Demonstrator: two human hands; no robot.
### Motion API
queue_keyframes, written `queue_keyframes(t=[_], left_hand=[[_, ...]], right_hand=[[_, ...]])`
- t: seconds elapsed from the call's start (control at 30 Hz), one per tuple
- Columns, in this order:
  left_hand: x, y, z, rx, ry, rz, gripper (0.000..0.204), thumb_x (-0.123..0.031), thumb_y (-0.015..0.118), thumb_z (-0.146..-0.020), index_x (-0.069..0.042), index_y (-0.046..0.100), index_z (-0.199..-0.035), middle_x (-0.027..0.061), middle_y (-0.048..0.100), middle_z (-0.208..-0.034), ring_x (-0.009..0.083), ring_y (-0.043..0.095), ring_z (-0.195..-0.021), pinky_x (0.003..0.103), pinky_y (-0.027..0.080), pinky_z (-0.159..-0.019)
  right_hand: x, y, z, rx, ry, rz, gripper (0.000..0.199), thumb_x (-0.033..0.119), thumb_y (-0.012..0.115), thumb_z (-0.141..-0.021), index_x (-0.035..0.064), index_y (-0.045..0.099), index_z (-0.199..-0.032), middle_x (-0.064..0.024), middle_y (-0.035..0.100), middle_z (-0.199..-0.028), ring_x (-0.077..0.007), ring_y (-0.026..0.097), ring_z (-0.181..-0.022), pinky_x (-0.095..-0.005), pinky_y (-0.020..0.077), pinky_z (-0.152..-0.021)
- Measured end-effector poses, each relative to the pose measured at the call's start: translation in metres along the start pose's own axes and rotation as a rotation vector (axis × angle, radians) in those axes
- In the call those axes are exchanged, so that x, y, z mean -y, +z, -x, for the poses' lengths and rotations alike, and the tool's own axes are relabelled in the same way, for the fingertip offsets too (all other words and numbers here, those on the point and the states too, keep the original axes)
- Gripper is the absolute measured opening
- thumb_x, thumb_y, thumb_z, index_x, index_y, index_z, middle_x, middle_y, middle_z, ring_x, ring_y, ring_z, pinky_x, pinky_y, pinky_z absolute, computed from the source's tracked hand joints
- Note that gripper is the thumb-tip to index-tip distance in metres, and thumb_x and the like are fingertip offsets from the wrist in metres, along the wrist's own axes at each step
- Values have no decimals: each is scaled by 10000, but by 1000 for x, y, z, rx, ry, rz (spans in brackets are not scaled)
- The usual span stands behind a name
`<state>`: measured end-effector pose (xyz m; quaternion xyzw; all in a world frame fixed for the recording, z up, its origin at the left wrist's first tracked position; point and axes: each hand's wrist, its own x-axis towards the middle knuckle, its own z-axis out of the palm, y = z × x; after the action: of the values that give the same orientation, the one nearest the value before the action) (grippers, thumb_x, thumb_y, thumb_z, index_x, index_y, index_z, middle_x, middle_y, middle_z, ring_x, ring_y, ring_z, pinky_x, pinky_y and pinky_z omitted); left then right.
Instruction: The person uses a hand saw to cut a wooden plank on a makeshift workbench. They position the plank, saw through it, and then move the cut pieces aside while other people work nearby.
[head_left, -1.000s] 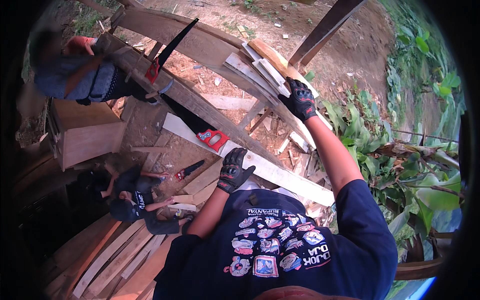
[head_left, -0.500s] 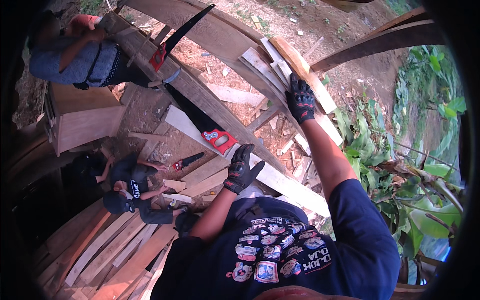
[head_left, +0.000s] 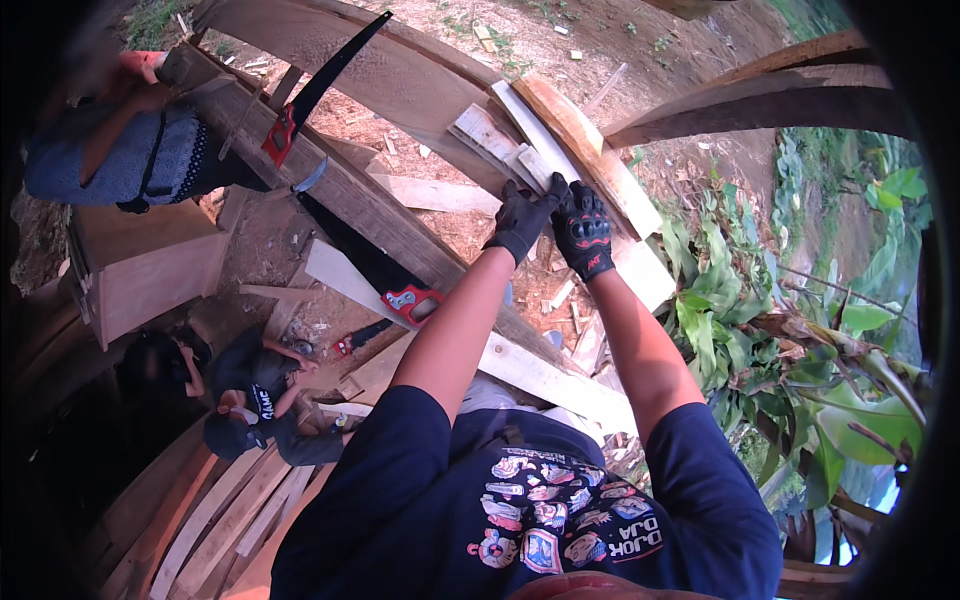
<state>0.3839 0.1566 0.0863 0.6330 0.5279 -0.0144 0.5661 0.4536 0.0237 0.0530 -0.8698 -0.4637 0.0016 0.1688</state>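
Observation:
Both my hands wear black gloves and meet at the near ends of several short wood pieces on the far beam. My left hand closes on the end of a short wood piece. Close beside it, my right hand has its fingers bent around the end of a pale wood strip; its fingertips are partly hidden. A thicker piece of wood with a rounded edge lies just right of that strip.
Two handsaws, one farther off and one nearer, rest along the left beam, with a curved blade between them. One person stands far left; another crouches near stacked planks. Leafy plants grow at right.
My left hand has moved from beside the near saw's handle, up and right, to the wood pieces. My right hand has drawn back slightly toward their near ends, its fingers now bent.

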Motion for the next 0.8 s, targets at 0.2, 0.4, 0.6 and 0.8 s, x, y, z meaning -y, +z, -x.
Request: queue_keyframes(t=[0.2,0.4,0.6,0.8], left_hand=[[4,22,-17,-184,-196,49,971,-726,810,-751,41,636,-1322,271,703,-1296,441,681,-1196,482,537,-1032],[46,1,4,-58,-118,476,809,-589,812,-825,40,679,-1315,198,746,-1216,332,731,-1085,430,561,-951],[85,-55,7,-60,-144,905,421,-275,843,-888,-61,625,-1177,69,696,-942,207,691,-829,374,552,-769],[84,-81,24,-95,-183,870,382,-241,812,-915,-70,587,-1172,76,665,-944,213,680,-786,361,575,-718]], right_hand=[[29,-8,16,-10,66,-174,580,168,690,-912,77,579,-1474,-244,630,-1333,-431,627,-1194,-509,536,-989],[54,-55,29,164,137,-359,734,374,821,-875,127,557,-1515,-230,619,-1389,-420,621,-1247,-498,535,-1028],[26,-56,11,64,210,-372,850,499,839,-862,23,532,-1496,-280,579,-1456,-465,553,-1354,-535,469,-1117],[20,-8,-34,147,353,-19,770,372,711,-942,31,443,-1578,-275,516,-1539,-430,501,-1418,-528,359,-1209]])
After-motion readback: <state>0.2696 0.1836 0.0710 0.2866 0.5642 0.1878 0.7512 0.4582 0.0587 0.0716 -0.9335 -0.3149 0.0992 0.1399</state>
